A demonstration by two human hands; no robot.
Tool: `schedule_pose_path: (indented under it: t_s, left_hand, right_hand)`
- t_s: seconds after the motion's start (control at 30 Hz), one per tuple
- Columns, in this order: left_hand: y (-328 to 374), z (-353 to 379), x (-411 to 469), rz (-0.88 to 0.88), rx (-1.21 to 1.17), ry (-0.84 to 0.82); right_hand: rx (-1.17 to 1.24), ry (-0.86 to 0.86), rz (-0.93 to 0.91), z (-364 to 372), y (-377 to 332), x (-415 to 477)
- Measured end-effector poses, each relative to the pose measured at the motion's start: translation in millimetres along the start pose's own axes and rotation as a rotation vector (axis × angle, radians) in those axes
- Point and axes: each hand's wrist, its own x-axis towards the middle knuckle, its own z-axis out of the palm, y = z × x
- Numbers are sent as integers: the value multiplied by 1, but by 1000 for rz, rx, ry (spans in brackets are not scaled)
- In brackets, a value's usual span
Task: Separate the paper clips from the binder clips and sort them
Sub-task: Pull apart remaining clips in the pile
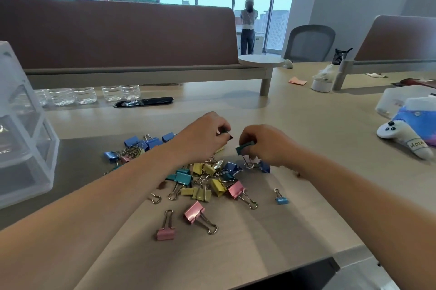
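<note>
Green binder clip (244,148) is up off the bench (306,129), just beyond the mixed pile (207,178). It's pinched in the right hand (269,145), fingers (250,135) curled narrow round it. Its body runs across, wire handles hanging down toward the pile. Left hand (205,136) sits right beside it, its fingers pinching a small dark clip (227,135). Both hands hover over the pile's far edge, the left nearer the blue group (144,144) left of the pile. Paper clips? Can't pick any out. Room to sort looks good: bare bench right of the pile and beyond it. Pink clips (194,213) lie on its near side, and a clear drawer unit (23,136) stands well off to its left.
</note>
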Motion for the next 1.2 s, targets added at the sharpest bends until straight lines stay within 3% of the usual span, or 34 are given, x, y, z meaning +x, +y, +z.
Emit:
schedule_pose_path:
  t_s: [0.53,1.2]
  left_hand:
    - [-5,-6,-21,-122,111,-219]
    - [0,-4,-29,-145,204,-277]
  right_hand:
    - [17,-67,27,-4,-19,-16]
    - [-133,-272,-48,7,-27,-6]
